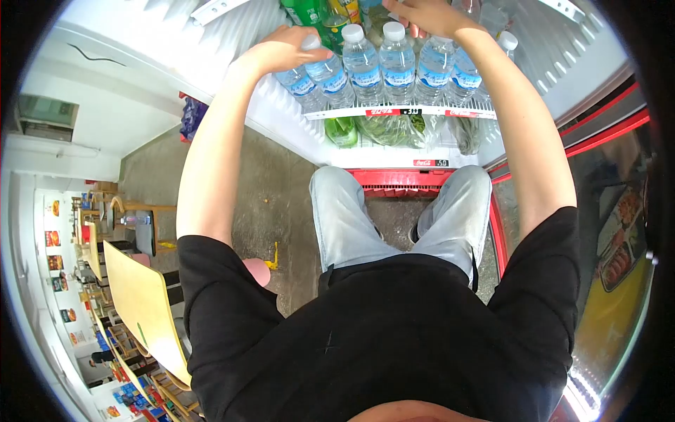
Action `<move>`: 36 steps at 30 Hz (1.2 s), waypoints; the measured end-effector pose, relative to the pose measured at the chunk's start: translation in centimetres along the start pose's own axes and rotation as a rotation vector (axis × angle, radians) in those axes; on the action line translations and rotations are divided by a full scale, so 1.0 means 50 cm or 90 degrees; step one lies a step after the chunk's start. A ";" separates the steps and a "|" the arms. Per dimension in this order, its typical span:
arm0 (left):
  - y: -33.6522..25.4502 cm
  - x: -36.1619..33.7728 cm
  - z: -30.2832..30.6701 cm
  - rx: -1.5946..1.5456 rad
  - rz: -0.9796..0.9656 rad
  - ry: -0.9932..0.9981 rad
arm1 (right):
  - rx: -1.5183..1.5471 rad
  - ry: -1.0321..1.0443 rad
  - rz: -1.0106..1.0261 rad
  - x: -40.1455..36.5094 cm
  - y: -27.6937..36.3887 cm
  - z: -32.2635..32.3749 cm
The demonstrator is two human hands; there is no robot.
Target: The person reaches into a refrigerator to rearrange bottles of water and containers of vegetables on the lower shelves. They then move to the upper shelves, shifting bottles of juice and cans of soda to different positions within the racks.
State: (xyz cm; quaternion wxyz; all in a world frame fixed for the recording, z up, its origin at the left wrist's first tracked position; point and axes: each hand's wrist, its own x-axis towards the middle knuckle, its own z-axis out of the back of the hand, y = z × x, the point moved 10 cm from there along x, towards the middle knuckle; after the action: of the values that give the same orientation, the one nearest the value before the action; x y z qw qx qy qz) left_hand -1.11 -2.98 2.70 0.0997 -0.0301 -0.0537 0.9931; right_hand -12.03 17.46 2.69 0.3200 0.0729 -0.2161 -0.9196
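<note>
Inside an open fridge, several clear water bottles with blue labels and white caps [397, 65] stand in a row on a shelf. My left hand [290, 49] is at the left end of the row, its fingers apart around the cap of a bottle [329, 74]; whether it grips the cap is unclear. Above the right part of the row is my right hand [425, 15], reaching over the bottles toward the back, fingers partly cut off by the top edge. Green bottles [304, 11] stand behind the row, between my hands.
On the lower shelf lie bagged green vegetables [394, 130] and a green package [342, 131]. The open fridge door [605, 211] is on the right. Wooden tables [140, 302] and chairs fill the left side, with a pink stool [257, 271] near my left elbow. A person [103, 357] is far off.
</note>
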 end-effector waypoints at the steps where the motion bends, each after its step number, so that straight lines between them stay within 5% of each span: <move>1: -0.009 0.003 0.009 0.026 -0.022 -0.029 | -0.009 0.002 0.003 -0.001 0.002 0.001; 7: -0.087 0.039 0.046 -0.049 -0.065 -0.157 | -0.045 0.003 -0.007 0.004 -0.001 0.001; 10: -0.118 0.071 0.028 -0.123 -0.053 -0.112 | 0.115 0.004 0.065 0.028 0.001 -0.018; 18: -0.182 0.079 -0.006 -0.029 -0.179 0.017 | 0.073 -0.004 0.070 0.034 -0.010 -0.017; 24: -0.159 0.085 -0.008 0.008 -0.209 -0.137 | 0.084 0.007 0.085 0.041 -0.011 -0.021; 30: -0.132 0.065 0.032 -0.075 -0.017 -0.085 | 0.093 -0.005 0.067 0.038 -0.009 -0.019; 35: 0.061 0.055 0.058 -0.013 0.094 -0.288 | 0.091 -0.012 0.087 0.041 -0.013 -0.021; 36: 0.061 0.049 0.047 0.003 0.129 -0.225 | 0.099 -0.015 0.084 0.044 -0.014 -0.023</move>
State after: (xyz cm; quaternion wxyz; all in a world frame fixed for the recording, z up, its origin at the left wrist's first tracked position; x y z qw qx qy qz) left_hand -4.26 -5.72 4.56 -0.0119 0.1397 -0.0646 0.9880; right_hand -13.82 16.20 1.34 0.3710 0.0722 -0.2946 -0.8777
